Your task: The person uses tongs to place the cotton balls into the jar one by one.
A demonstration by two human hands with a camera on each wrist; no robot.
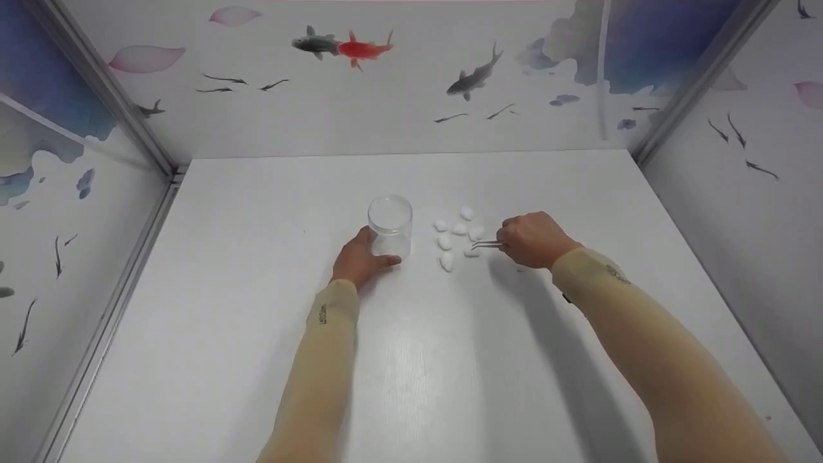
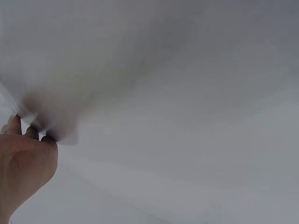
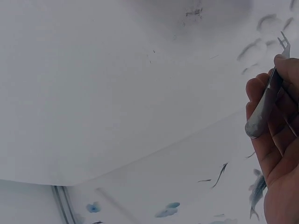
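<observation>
A clear plastic jar [image 1: 392,226] stands upright on the white table [image 1: 411,360]. My left hand [image 1: 359,258] holds its lower part from the left, the thumb across the near side. To the jar's right lie several small white cotton balls [image 1: 460,229] in a loose cluster. Bent-tip metal tweezers [image 1: 487,244] are pinched in my right hand [image 1: 533,239], which is right of the cluster. Their tips are at the cluster's near right cotton ball [image 1: 472,253]; whether they touch it I cannot tell. The right wrist view shows the tweezers [image 3: 267,105] along the fingers, tips slightly apart.
A white back wall [image 1: 398,116] painted with fish rises behind the table. Patterned side panels [image 1: 739,173] with metal frame edges [image 1: 138,116] border the left and right.
</observation>
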